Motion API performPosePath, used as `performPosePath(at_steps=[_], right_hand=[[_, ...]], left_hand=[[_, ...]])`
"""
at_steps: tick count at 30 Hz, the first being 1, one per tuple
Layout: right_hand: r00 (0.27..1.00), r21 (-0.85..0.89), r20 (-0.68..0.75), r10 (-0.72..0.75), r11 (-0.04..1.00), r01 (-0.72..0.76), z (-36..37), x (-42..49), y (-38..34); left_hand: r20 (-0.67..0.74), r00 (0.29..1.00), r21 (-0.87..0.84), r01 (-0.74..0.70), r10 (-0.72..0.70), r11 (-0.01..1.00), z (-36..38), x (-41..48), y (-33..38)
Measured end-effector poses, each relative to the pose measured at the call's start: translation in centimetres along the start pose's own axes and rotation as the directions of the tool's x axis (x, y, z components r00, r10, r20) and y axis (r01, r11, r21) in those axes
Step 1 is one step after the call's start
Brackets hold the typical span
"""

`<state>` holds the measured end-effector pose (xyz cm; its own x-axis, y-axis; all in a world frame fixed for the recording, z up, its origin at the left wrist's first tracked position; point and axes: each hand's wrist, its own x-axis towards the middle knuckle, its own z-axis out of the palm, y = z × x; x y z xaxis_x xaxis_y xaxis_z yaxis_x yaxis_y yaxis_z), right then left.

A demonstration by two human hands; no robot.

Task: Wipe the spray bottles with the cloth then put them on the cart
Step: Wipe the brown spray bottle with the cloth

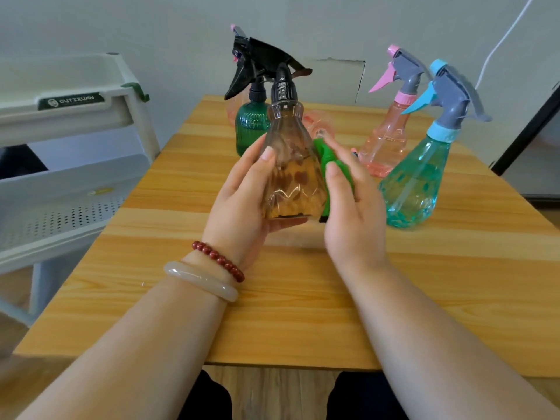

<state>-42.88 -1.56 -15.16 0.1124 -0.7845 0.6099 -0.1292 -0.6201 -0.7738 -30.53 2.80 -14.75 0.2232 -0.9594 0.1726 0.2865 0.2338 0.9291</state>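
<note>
A clear brownish spray bottle (292, 165) with a black trigger head is held above the wooden table (303, 313). My left hand (242, 204) grips its body from the left, thumb across the front and fingers under the base. My right hand (351, 213) holds a green cloth (331, 165) against the bottle's right side. On the table stand a dark green bottle (251, 125), a pink bottle (388, 140) and a teal bottle (421, 180). A white cart (69, 122) stands at the left.
Another pinkish clear bottle (318, 125) shows partly behind the held one; how it lies cannot be told. The cart's perforated lower shelf (60, 213) sits close to the table's left edge. A wall is behind the table, a dark-framed panel at the right.
</note>
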Motion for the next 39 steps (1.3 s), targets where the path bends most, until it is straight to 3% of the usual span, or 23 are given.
performPosePath(at_steps=[1,3,5,7,10,12,13,15,17,18,20,22,25,29,32,34,39], right_hand=[[0.988,-0.059,0.035,-0.153,0.986,0.155,0.1,-0.4,-0.3],[0.895,-0.131,0.147,-0.421,0.889,0.44,0.4,-0.8,-0.5],[0.865,-0.15,0.177,-0.469,0.856,0.495,0.8,-0.6,-0.3],[0.927,-0.137,0.099,-0.362,0.918,0.373,0.8,-0.4,-0.3],[0.999,0.022,-0.005,0.04,0.999,-0.04,0.2,0.1,-0.4],[0.988,0.087,0.034,0.153,0.984,-0.156,-0.1,0.4,0.4],[0.989,0.06,0.039,0.14,0.988,-0.142,-0.3,0.3,0.4],[0.995,-0.025,0.047,-0.085,0.996,0.086,-0.2,-0.2,-0.5],[0.924,-0.149,0.153,-0.351,0.916,0.373,0.0,-0.7,-0.6],[0.903,-0.154,0.189,-0.385,0.897,0.414,0.3,-0.7,-0.5],[0.948,-0.109,0.154,-0.277,0.949,0.295,0.4,-0.2,-0.4],[0.996,-0.014,0.089,-0.016,1.0,0.018,0.1,0.1,-1.2],[0.959,0.175,0.131,0.253,0.946,-0.273,-0.1,0.3,-1.1],[0.936,0.265,0.191,0.295,0.903,-0.339,0.4,0.1,-0.9],[0.962,0.244,0.099,0.254,0.931,-0.271,0.3,0.3,-0.7],[0.942,0.288,0.064,0.328,0.898,-0.333,0.3,0.4,-0.1],[0.894,0.42,0.093,0.439,0.796,-0.435,0.5,0.7,0.1]], left_hand=[[0.004,1.0,0.009,0.001,-0.001,1.0,-0.1,-0.2,0.0],[0.002,1.0,0.035,0.009,-0.009,0.999,0.0,-0.2,0.1],[-0.027,1.0,0.058,-0.003,0.005,0.998,-0.1,-0.4,0.1],[-0.043,0.999,0.05,0.015,-0.012,0.999,0.0,-0.5,0.2],[-0.07,0.997,-0.043,0.039,-0.042,0.998,0.3,-0.4,0.2],[-0.063,0.998,-0.059,0.028,-0.031,0.998,0.5,-0.5,0.3],[-0.06,0.998,-0.04,0.029,-0.031,0.999,0.5,-0.4,0.2],[-0.067,0.997,0.007,0.03,-0.03,1.0,0.3,-0.3,0.1],[-0.085,0.996,0.092,-0.015,0.023,0.996,0.1,-0.2,0.0],[-0.085,0.995,0.119,-0.033,0.044,0.992,0.0,-0.3,0.0],[-0.088,0.996,0.058,0.007,-0.002,0.998,0.1,-0.4,0.2],[-0.09,0.995,-0.011,0.031,-0.032,0.999,0.1,-0.3,0.3],[-0.115,0.993,-0.039,0.036,-0.041,0.999,0.3,-0.2,0.4],[-0.152,0.985,0.115,-0.062,0.079,0.991,0.2,-0.1,0.0],[-0.101,0.955,0.408,-0.217,0.28,0.887,0.3,-0.1,-0.6],[-0.051,0.94,0.501,-0.268,0.337,0.823,0.5,-0.2,-0.8],[0.109,0.948,0.478,-0.315,0.3,0.82,0.3,-0.4,-1.4]])
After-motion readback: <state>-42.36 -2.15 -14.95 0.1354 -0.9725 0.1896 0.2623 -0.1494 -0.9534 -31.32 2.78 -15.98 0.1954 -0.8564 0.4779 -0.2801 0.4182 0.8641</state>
